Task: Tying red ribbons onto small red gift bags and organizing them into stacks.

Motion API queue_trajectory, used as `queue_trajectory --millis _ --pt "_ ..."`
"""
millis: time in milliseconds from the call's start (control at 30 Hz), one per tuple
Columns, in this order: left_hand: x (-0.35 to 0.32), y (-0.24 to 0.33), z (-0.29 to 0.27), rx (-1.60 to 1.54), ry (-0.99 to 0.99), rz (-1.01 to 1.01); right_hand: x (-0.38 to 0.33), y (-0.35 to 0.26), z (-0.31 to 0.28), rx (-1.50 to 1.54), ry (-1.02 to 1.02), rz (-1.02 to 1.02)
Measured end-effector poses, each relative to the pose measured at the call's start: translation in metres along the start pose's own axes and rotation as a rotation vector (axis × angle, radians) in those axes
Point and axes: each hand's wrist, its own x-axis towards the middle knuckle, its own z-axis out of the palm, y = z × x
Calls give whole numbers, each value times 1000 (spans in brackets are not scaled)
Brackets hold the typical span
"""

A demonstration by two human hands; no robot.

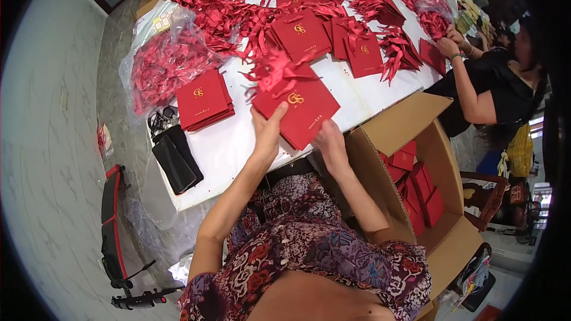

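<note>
A small stack of red paper gift bags point(306, 110), with gold print and red ribbon handles, is held tilted over the near edge of the table. My left hand point(269, 128) grips its left side, thumb on the front face and fingers behind. My right hand point(329, 142) is closed at the lower right corner of the stack, its fingertips partly hidden. Just left of my hands lies a neat pile of red gift bags point(203, 100). Beyond them, more red gift bags point(302, 32) with loose ribbons spread over the white table point(223, 157).
An open cardboard box point(437, 142) with red bags inside stands at my right. A clear plastic bag of red ribbons point(169, 65) and a black pouch point(177, 163) lie on the left. Another person point(476, 92) handles red bags at the right side of the table.
</note>
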Motion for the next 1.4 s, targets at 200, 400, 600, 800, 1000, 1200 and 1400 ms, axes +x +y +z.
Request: queue_trajectory --millis 200,400,600,800,1000,1200,1400 --pt "22 -28 37 60 -233 45 47 -4 1 431 216 12" --pt "41 -70 40 190 -235 -66 79 31 -28 374 457 -150" --pt "53 -92 15 328 -265 -110 100 31 -33 242 513 -237" --pt "35 -81 0 363 -307 -80 126 37 -53 -11 443 -198" --pt "14 -52 -49 403 -295 81 127 36 -48 -644 756 -96" --pt "-3 16 -97 782 -87 456 120 38 -48 -808 780 -202" --pt "20 69 -133 1394 103 879 102 39 -62 -570 606 -159"
